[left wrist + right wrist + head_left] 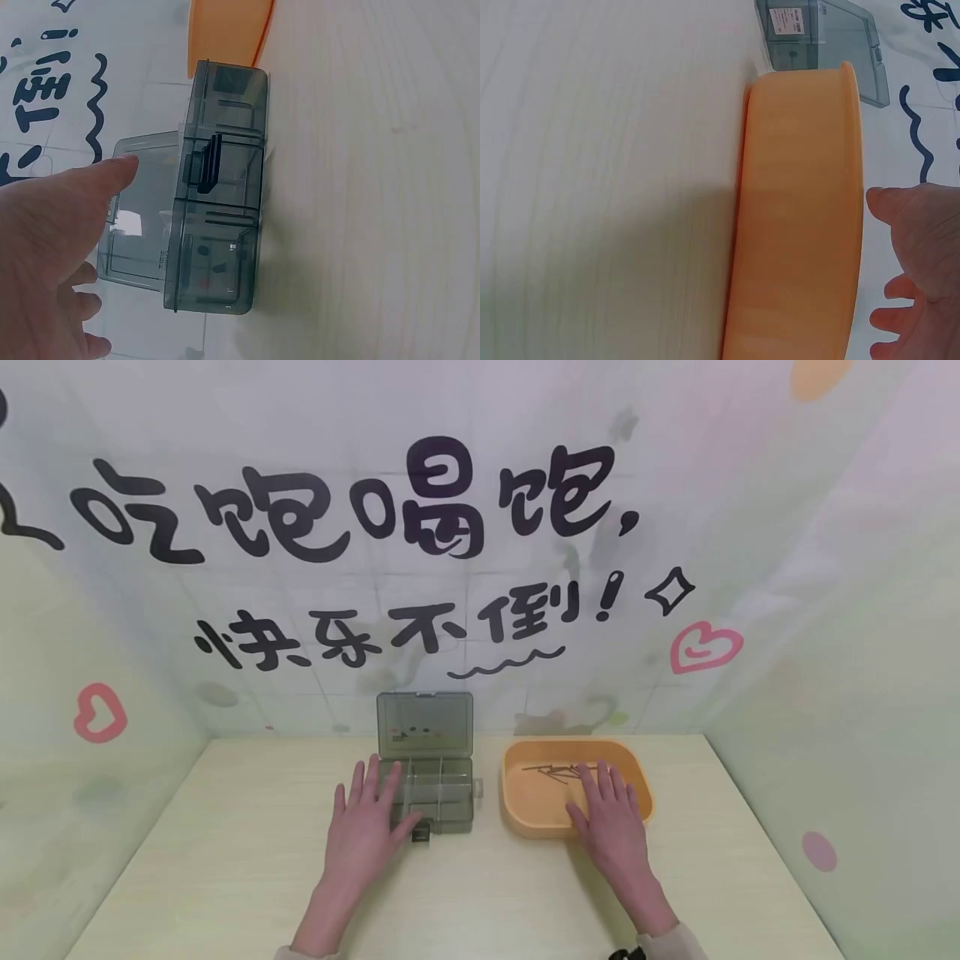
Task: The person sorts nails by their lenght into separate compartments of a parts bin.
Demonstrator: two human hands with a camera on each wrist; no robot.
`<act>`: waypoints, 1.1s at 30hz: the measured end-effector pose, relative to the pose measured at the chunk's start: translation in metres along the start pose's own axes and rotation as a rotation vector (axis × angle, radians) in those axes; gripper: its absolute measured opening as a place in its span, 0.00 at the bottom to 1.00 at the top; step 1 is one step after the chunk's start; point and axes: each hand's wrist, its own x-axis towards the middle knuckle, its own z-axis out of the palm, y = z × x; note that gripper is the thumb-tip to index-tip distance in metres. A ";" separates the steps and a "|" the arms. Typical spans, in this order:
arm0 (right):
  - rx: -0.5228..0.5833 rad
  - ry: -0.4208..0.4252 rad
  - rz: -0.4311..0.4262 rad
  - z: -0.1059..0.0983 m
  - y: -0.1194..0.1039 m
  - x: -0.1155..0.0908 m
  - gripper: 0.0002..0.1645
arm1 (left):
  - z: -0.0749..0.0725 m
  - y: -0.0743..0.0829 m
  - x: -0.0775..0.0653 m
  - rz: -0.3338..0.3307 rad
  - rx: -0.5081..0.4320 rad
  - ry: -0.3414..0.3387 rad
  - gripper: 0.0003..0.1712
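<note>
On the wall (525,402) behind the table's (225,860) far edge, large black lettering (356,510) reads "吃饱喝饱," with "快乐不倒!" on the line below. The gray box (787,57) near that edge carries a white label (787,21), its print too small to read, like the small marking (163,259) on the lid (142,195).

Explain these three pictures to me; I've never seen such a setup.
There's no machine: a person is working bare-handed. The wide picture comes from a camera on the head, looking forward and down; the other two come from cameras on the wrists. On the table are a grey see-through box, its lid open, and an orange tray with thin, nail-like pieces. The left hand is over the box, the right hand over the tray. Neither holds anything.
</note>
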 end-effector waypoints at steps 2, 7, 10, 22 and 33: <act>0.001 0.009 -0.008 0.001 0.001 0.001 0.38 | 0.001 -0.001 0.000 -0.007 -0.028 0.004 0.49; 0.062 0.026 -0.007 0.004 0.005 0.006 0.36 | 0.005 -0.007 0.000 -0.032 -0.131 0.002 0.50; 0.128 0.021 0.011 0.005 0.008 0.009 0.34 | 0.008 -0.012 -0.001 -0.079 -0.229 -0.019 0.50; 0.305 -0.088 0.091 0.002 0.015 0.015 0.34 | 0.022 -0.025 -0.005 -0.192 -0.617 -0.106 0.46; 0.366 -0.196 0.130 0.007 0.026 0.026 0.30 | 0.032 -0.034 -0.008 -0.218 -0.688 -0.090 0.42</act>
